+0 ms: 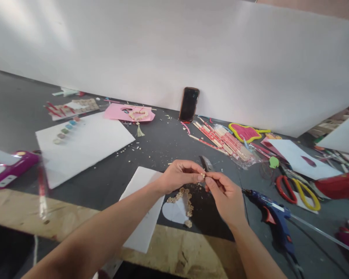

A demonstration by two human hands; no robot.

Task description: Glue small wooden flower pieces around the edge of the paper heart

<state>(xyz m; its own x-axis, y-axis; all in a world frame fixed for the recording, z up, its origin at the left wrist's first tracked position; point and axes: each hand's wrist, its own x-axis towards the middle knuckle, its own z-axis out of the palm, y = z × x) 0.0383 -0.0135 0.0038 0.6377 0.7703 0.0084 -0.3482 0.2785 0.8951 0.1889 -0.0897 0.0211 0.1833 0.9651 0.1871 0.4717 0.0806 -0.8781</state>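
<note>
My left hand (180, 176) and my right hand (223, 193) meet over the dark table with fingertips pinched together. Between them is a small pale piece (203, 176), too tiny to name; both hands' fingers close on it. Just below lies a rounded white paper shape (175, 211), with many small tan round pieces (189, 201) along its upper and right edges. Part of it is hidden under my left hand. A dark curved metal blade (205, 162) shows right behind my fingertips, the rest of that tool covered by my hands.
A blue glue gun (275, 211) lies right, near red-and-yellow-handled scissors (296, 192). A phone (189, 104) leans on the white wall behind bundled sticks (221, 139). White sheets (87, 147) lie left, beside a pink paper (113, 111) with a beaded loop (139, 115).
</note>
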